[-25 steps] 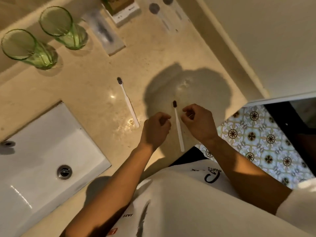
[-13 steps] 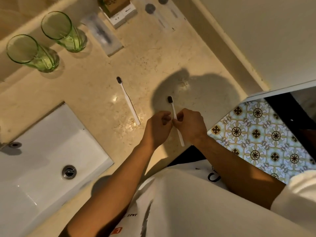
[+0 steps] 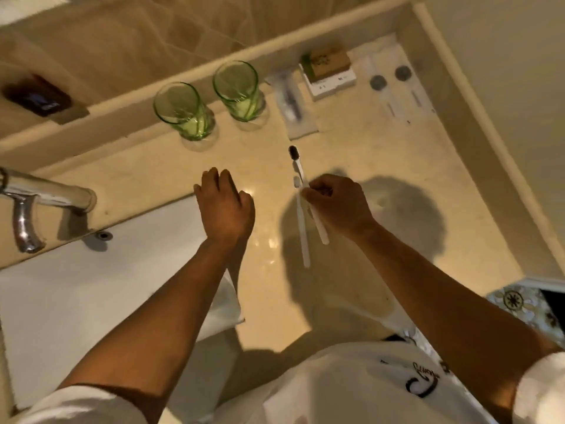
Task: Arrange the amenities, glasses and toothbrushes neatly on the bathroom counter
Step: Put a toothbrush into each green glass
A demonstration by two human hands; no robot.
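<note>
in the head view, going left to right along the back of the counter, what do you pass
Tap → left green glass → right green glass → wrapped razor packet → brown box on a white box → two flat sachets with dark round dots.

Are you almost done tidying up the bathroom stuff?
Nearly. Done: the two green glasses stand side by side at the back of the counter, and the packets and soap box lie in a row beside them. In hand: the right hand holds both toothbrushes; the left hand is empty. Left: setting the toothbrushes down neatly.
</note>
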